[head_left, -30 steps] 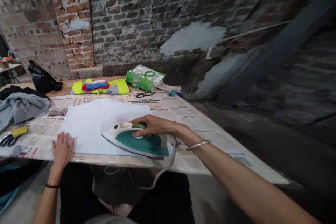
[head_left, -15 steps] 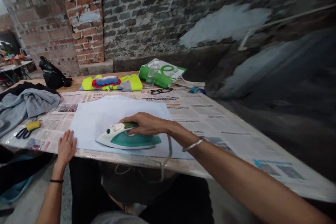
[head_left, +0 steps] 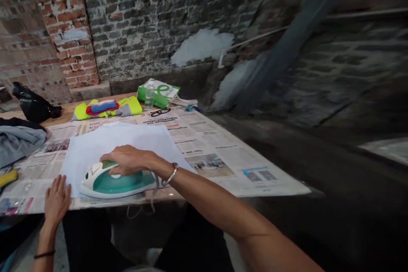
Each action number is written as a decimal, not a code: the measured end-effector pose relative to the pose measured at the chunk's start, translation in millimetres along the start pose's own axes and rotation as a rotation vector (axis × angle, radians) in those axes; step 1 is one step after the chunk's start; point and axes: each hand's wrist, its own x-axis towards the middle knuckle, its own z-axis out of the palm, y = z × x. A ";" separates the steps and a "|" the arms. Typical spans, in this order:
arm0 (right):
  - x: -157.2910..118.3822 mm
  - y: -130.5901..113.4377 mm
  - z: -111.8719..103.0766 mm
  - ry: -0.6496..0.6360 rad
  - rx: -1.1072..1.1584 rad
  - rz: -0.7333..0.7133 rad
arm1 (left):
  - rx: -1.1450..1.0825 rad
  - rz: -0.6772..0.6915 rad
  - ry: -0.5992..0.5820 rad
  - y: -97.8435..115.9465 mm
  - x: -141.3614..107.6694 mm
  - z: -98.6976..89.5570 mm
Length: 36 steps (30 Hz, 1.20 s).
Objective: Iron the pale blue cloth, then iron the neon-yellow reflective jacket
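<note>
My right hand (head_left: 129,159) is wrapped round the handle of a white and green iron (head_left: 119,184), whose tip points left. The iron lies flat near the front edge of a smooth white cloth (head_left: 137,136). A grey cord hangs from its rear over the table edge. Fingers stretched out, my left hand (head_left: 57,199) rests on the newspaper-covered table (head_left: 216,136) at the cloth's front left corner. The fingertips touch or nearly touch the cloth.
At the back lie a folded yellow vest (head_left: 129,107) with coloured cloth on it, a clear bottle (head_left: 149,97), a green-white bag (head_left: 161,98), glasses (head_left: 160,112) and blue tape (head_left: 191,108). Left are a black bag (head_left: 33,104), grey clothing (head_left: 21,142) and a yellow-handled tool (head_left: 8,177).
The head view has turned right, so the table's things appear farther left. The iron has slid slightly left along the cloth. My left hand stays by the corner.
</note>
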 end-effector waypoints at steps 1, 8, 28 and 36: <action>-5.0 -1.2 4.6 0.007 -0.010 -0.002 | 0.000 -0.001 -0.007 0.4 0.6 -1.3; -56.4 27.3 30.8 0.131 0.107 0.229 | 0.019 -0.041 -0.077 6.7 2.7 -13.1; -194.8 123.2 53.7 0.290 0.011 0.766 | -0.337 -0.073 0.093 -11.7 4.1 -12.5; -80.8 56.7 22.2 0.214 0.042 0.438 | -0.304 0.022 0.180 -24.8 -10.6 -2.6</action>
